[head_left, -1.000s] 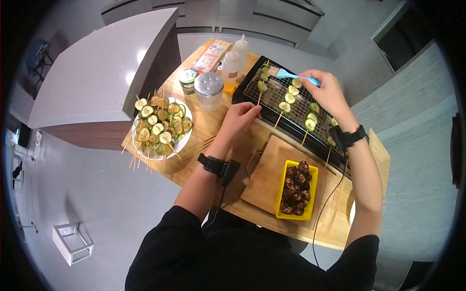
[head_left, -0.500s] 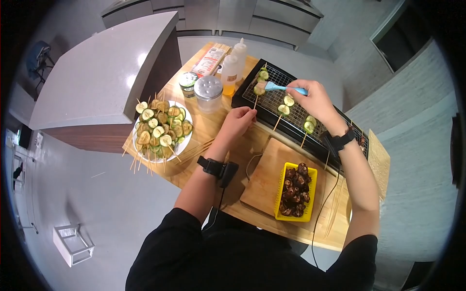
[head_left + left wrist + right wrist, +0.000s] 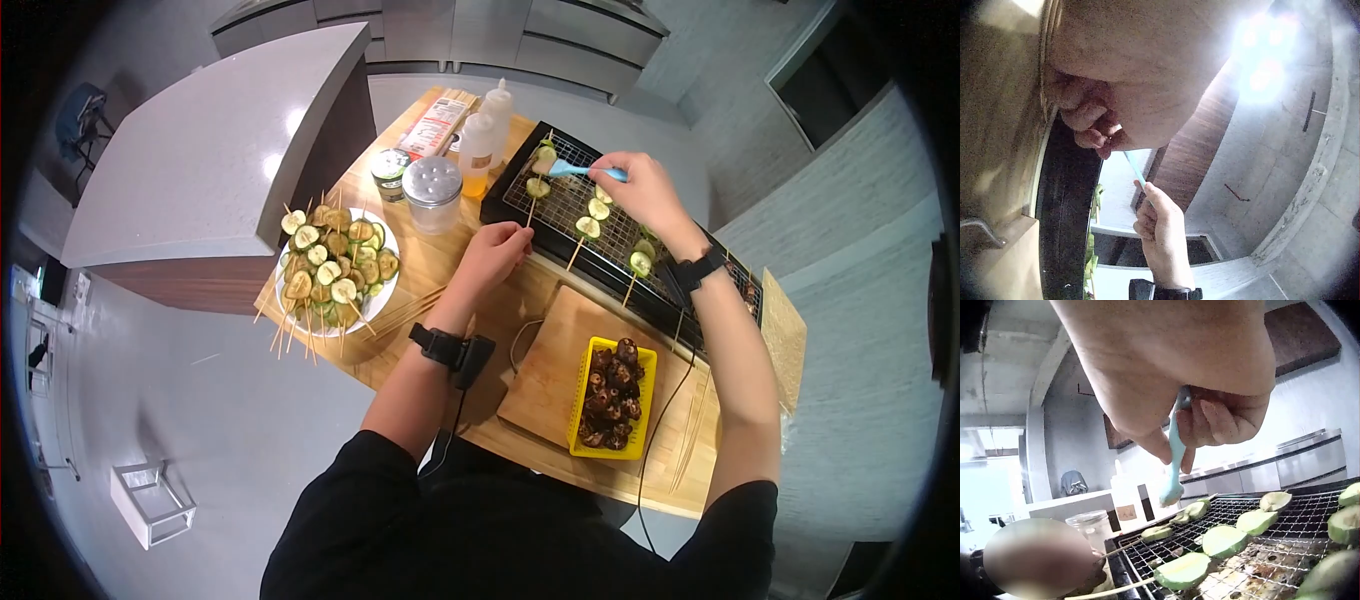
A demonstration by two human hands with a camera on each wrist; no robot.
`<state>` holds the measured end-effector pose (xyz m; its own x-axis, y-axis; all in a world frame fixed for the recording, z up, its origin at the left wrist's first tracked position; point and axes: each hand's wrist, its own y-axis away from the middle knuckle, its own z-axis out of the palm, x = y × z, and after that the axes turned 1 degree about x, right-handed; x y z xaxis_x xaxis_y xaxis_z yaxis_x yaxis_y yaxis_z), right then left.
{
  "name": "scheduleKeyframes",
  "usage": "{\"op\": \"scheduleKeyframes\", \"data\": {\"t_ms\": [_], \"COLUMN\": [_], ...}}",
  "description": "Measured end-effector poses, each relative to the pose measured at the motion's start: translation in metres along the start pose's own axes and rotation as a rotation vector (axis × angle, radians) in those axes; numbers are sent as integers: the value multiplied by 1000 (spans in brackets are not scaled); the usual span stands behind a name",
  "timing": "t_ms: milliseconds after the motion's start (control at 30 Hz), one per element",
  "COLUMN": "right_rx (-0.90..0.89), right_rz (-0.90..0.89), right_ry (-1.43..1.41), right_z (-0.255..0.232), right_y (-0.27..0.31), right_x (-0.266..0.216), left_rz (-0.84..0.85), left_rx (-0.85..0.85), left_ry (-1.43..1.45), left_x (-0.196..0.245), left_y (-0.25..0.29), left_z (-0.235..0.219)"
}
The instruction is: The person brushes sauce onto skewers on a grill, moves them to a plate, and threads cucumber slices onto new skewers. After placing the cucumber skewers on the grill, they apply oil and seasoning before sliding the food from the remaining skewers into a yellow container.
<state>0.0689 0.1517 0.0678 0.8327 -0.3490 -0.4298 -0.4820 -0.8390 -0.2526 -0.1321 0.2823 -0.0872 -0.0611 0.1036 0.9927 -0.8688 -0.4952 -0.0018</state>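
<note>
My right hand (image 3: 645,190) pinches the handle of a light-blue basting brush (image 3: 592,172), also visible below that hand in the right wrist view (image 3: 1175,447). The brush head lies over the upper slices of the leftmost zucchini skewer (image 3: 538,187) on the black grill (image 3: 500,207). At the lower end of that skewer's stick, my left hand (image 3: 492,258) has its thumb and forefinger pinched together on the wood. Its other fingers (image 3: 1088,119) are curled in the left wrist view. More skewers of green-edged slices (image 3: 1225,540) lie across the wire mesh.
A white plate (image 3: 392,290) piled with zucchini skewers stands left. Behind the left hand are a shaker jar (image 3: 432,195), a small jar (image 3: 390,175) and squeeze bottles (image 3: 476,150). A yellow basket (image 3: 577,425) of dark brown pieces sits on a cutting board (image 3: 540,375). A cable hangs near the right arm.
The right hand has shifted left with the brush; its head moved down along the leftmost skewer, then back up. The left hand moved slightly nearer the body, and the skewer's slices have turned.
</note>
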Motion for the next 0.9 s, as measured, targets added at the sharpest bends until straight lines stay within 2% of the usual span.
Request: {"op": "scheduleKeyframes", "data": {"t_ms": [67,167,267,367,467,567,667,767,900], "right_rx": [-25,39,4,77,20,109,62,71,1], "right_rz": [-20,67,9,73,79,47,40,48,57], "right_ry": [38,-39,67,-64,82,-4,71,-6,35], "right_z": [2,-2,4,2,2,3,4,1,-2], "right_y": [-4,-8,-13,-20,-23,-27,-28,-22,-8], "right_x": [2,-6,6,6,6,13,17,13,4], "left_rz": [-1,2,-11,3,-13,-6,-19,-3,-28], "left_rx": [5,4,10,13,11,5,10,6,10], "left_ry": [2,-3,-7,-5,16,39,22,39,3], "left_x": [0,2,1,3,0,3,10,5,7], "left_y": [-1,1,0,2,0,1,6,3,5], "left_z": [1,0,1,1,2,2,3,4,4]}}
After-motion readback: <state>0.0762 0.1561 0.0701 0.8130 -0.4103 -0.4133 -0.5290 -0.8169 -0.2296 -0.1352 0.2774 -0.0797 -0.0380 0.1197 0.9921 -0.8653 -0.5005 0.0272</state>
